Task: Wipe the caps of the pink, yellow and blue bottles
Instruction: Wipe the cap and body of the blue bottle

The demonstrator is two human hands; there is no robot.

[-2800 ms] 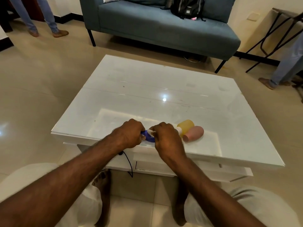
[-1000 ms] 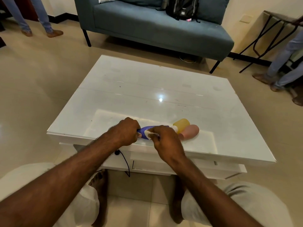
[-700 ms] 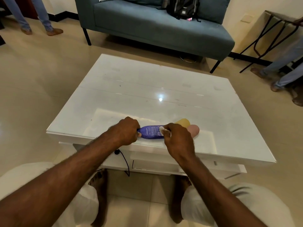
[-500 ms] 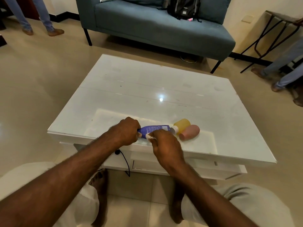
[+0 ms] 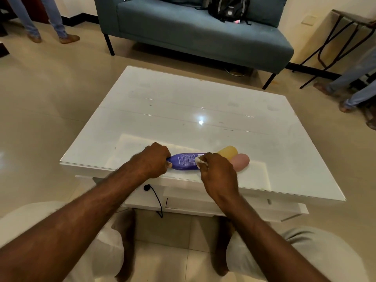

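Lying on its side near the front edge of the white coffee table [image 5: 203, 94], label up: blue bottle [image 5: 186, 161]. Clamped at its left end by the left hand [image 5: 155, 159], fingers curled tight around the base. Pinched in the right hand [image 5: 217, 174] at the bottle's right end: a small white wipe [image 5: 200, 160], pressed where the cap sits; cap itself hidden behind wipe and knuckles. Just right of the blue bottle, also on their sides: yellow bottle [image 5: 227, 152] farther back, pink bottle [image 5: 241, 160] nearer, touching each other, caps hidden behind the right hand. Beyond the table: teal sofa [image 5: 193, 31] with a black backpack [image 5: 228, 7] on the seat.
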